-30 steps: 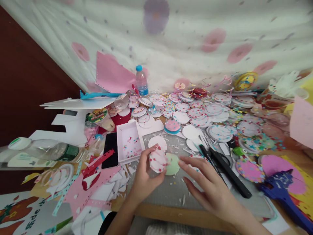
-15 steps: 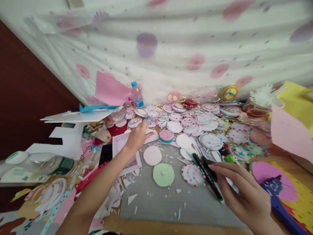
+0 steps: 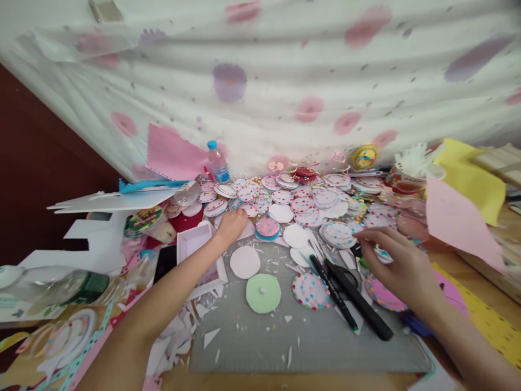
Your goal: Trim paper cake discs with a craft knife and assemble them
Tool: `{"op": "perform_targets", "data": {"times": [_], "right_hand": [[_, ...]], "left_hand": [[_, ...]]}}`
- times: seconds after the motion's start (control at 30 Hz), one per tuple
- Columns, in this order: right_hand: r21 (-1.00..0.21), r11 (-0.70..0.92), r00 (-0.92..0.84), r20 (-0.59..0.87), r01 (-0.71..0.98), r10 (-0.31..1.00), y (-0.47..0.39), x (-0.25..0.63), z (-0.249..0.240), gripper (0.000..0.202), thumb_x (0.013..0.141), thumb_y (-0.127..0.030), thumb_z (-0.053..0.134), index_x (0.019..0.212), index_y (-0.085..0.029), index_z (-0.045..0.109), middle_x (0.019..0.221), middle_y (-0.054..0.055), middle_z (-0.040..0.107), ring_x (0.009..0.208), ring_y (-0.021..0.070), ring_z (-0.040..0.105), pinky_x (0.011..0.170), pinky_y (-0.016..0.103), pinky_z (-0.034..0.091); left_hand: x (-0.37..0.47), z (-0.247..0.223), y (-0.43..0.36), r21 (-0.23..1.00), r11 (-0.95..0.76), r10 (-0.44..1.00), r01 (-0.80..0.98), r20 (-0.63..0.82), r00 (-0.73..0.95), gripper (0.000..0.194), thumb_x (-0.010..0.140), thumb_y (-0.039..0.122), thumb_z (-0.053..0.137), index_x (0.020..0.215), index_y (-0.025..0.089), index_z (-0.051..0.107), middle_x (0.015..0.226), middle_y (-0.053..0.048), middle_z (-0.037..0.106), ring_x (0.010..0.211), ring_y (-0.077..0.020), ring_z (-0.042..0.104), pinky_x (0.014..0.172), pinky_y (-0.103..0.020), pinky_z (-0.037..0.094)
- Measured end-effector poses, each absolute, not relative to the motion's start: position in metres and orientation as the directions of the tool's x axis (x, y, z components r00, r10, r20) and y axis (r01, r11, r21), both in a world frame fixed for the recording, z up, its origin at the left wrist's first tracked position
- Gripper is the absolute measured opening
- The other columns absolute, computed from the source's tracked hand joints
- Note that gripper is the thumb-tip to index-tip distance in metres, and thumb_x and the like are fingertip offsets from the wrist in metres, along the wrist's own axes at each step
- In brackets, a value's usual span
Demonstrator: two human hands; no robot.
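Note:
My left hand [image 3: 233, 224] is closed over white paper at the near edge of the disc pile, just behind a white open box [image 3: 222, 266]; what its fingers hold is hidden. Thumb and forefinger of my right hand [image 3: 393, 260] are bent together in a pinch beside a stack of dotted discs [image 3: 337, 233]; I cannot make out anything between them. Below it lie a slim black pen [image 3: 336, 296] and a thicker black tool [image 3: 360, 301]. A green disc with a small white blob [image 3: 263, 293], a white disc [image 3: 245, 262] and a dotted disc [image 3: 311, 291] rest on the grey mat [image 3: 244, 342].
Many decorated discs [image 3: 301, 203] are heaped at the back, by a small water bottle [image 3: 218, 163]. A larger clear bottle [image 3: 61, 285] lies at left. Paper scraps [image 3: 211, 336] litter the mat. Pink foam sheet [image 3: 459, 222] and yellow sheet [image 3: 468, 179] stand at right.
My right hand has moved up and away from the black tools, which now show more fully. The left hand stays by the white paper, fingers more curled. The view has turned slightly right.

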State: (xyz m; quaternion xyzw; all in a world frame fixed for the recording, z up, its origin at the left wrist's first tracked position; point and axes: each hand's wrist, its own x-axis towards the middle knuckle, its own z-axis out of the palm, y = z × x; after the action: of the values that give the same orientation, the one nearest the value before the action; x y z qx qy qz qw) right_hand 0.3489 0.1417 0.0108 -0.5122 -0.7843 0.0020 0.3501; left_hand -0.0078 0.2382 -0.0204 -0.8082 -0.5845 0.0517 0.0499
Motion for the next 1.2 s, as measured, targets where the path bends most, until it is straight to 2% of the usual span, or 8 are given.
{"op": "perform_targets", "data": {"times": [0.17, 0.3, 0.5, 0.73, 0.8, 0.83, 1.03, 1.2], "right_hand": [[-0.369, 0.423, -0.255, 0.425, 0.827, 0.869, 0.177, 0.357, -0.018, 0.024, 0.087, -0.035, 0.052, 0.096, -0.018, 0.068, 0.096, 0.011, 0.069, 0.057, 0.0184, 0.061, 0.061, 0.036, 0.05], [-0.41, 0.446, -0.282, 0.401, 0.795, 0.872, 0.189, 0.357, -0.025, 0.026, 0.087, -0.038, 0.052, 0.075, -0.021, 0.068, 0.074, 0.008, 0.07, 0.064, 0.0219, 0.064, 0.062, 0.034, 0.05], [-0.56, 0.36, -0.068, 0.474, 0.746, 0.878, 0.174, 0.355, 0.001, 0.028, 0.092, -0.042, 0.053, 0.091, -0.018, 0.068, 0.077, 0.009, 0.07, 0.063, 0.0209, 0.065, 0.062, 0.034, 0.049], [-0.9, 0.27, -0.004, 0.286, 0.342, 0.958, 0.145, 0.317, 0.031, 0.026, 0.092, -0.045, 0.056, 0.08, -0.023, 0.064, 0.07, 0.003, 0.065, 0.056, 0.0169, 0.058, 0.052, 0.03, 0.049], [-0.951, 0.227, -0.043, 0.223, 0.212, 0.974, 0.133, 0.3, 0.035, 0.023, 0.091, -0.043, 0.057, 0.082, -0.023, 0.065, 0.07, 0.001, 0.065, 0.054, 0.0148, 0.058, 0.052, 0.028, 0.05], [-0.959, 0.22, -0.065, 0.211, 0.181, 0.975, 0.126, 0.29, 0.037, 0.022, 0.092, -0.042, 0.057, 0.082, -0.024, 0.065, 0.069, 0.0, 0.065, 0.053, 0.0138, 0.058, 0.052, 0.027, 0.05], [-0.797, 0.552, -0.28, 0.487, 0.246, 0.827, 0.091, 0.245, 0.043, 0.013, 0.091, -0.017, 0.058, 0.093, -0.023, 0.069, 0.082, 0.003, 0.071, 0.073, 0.0157, 0.067, 0.065, 0.025, 0.054], [-0.601, 0.763, -0.436, 0.636, 0.237, 0.636, 0.075, 0.232, 0.037, 0.027, 0.088, -0.006, 0.055, 0.109, -0.018, 0.066, 0.102, 0.01, 0.067, 0.094, 0.018, 0.064, 0.077, 0.029, 0.054]], "left_hand": [[-0.016, -0.022, 0.23, -0.154, -0.329, 0.942, 0.932, 0.012, 0.334, 0.036, 0.092, 0.034, 0.059, 0.122, 0.015, 0.056, 0.122, -0.01, 0.06, 0.104, -0.0224, 0.062, 0.087, -0.044, 0.054], [-0.021, -0.02, 0.225, -0.098, -0.36, 0.929, 0.928, 0.046, 0.366, 0.025, 0.093, 0.025, 0.056, 0.113, 0.01, 0.061, 0.113, -0.013, 0.063, 0.108, -0.0251, 0.059, 0.093, -0.044, 0.049], [-0.028, 0.001, 0.214, 0.091, -0.403, 0.912, 0.91, 0.126, 0.391, 0.019, 0.09, 0.015, 0.047, 0.085, 0.013, 0.065, 0.097, -0.015, 0.064, 0.104, -0.03, 0.055, 0.095, -0.045, 0.041], [0.011, 0.027, 0.168, 0.505, -0.452, 0.892, 0.735, 0.266, 0.365, 0.032, 0.091, 0.03, 0.056, 0.12, 0.019, 0.054, 0.117, -0.01, 0.059, 0.104, -0.0188, 0.061, 0.087, -0.032, 0.053], [0.027, 0.034, 0.144, 0.858, -0.345, 0.914, 0.38, 0.215, 0.344, 0.053, 0.082, 0.035, 0.069, 0.129, 0.023, 0.048, 0.126, -0.012, 0.055, 0.108, -0.0212, 0.061, 0.088, -0.034, 0.055], [0.033, 0.038, 0.132, 0.94, -0.254, 0.918, 0.229, 0.159, 0.363, 0.06, 0.079, 0.037, 0.073, 0.131, 0.025, 0.046, 0.129, -0.012, 0.054, 0.108, -0.0219, 0.061, 0.09, -0.036, 0.055], [0.038, 0.038, 0.076, 0.979, 0.165, 0.888, -0.122, -0.094, 0.45, 0.08, 0.067, 0.048, 0.081, 0.135, 0.031, 0.042, 0.143, -0.012, 0.044, 0.123, -0.0295, 0.056, 0.101, -0.044, 0.049], [0.028, 0.02, 0.052, 0.981, 0.15, 0.935, -0.121, -0.101, 0.34, 0.091, 0.061, 0.027, 0.088, 0.138, 0.034, 0.039, 0.147, -0.009, 0.042, 0.129, -0.0318, 0.05, 0.101, -0.043, 0.049]]}}
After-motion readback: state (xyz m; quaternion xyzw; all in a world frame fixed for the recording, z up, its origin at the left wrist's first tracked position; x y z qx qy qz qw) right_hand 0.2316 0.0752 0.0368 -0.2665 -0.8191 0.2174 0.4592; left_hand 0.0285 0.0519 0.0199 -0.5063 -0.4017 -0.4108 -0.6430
